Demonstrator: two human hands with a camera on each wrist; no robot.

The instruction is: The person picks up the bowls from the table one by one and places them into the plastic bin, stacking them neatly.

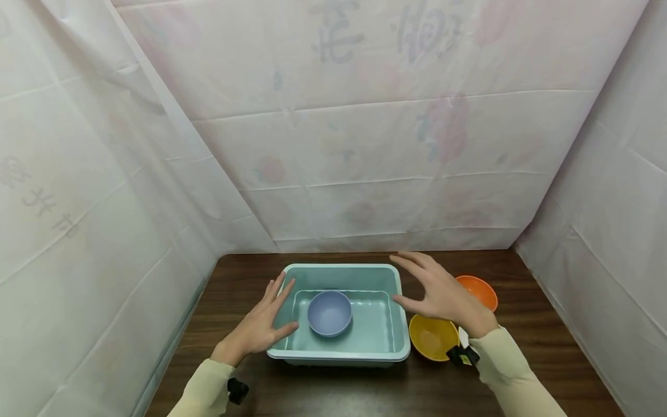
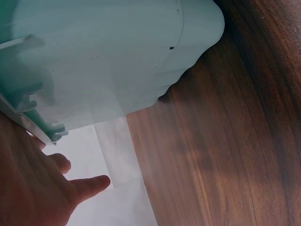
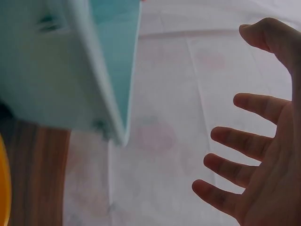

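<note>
A light teal plastic basin [image 1: 339, 355] stands on the dark wooden table, with a lavender bowl [image 1: 330, 313] inside it, left of its middle. My left hand [image 1: 260, 324] is at the basin's left rim with fingers spread; in the left wrist view that hand [image 2: 37, 174] lies close by the rim, and whether it touches cannot be told. Over the right side, my right hand [image 1: 443, 292] hovers with fingers apart, holding nothing. The right wrist view shows this hand [image 3: 268, 155] separated from the basin wall [image 3: 51, 80] by a gap.
A yellow bowl [image 1: 429, 339] sits just right of the basin, partly under the right wrist. Behind the right forearm is an orange bowl [image 1: 482, 292]. White printed sheets [image 1: 365, 145] hang as walls at the back and both sides of the wooden table [image 1: 208, 324].
</note>
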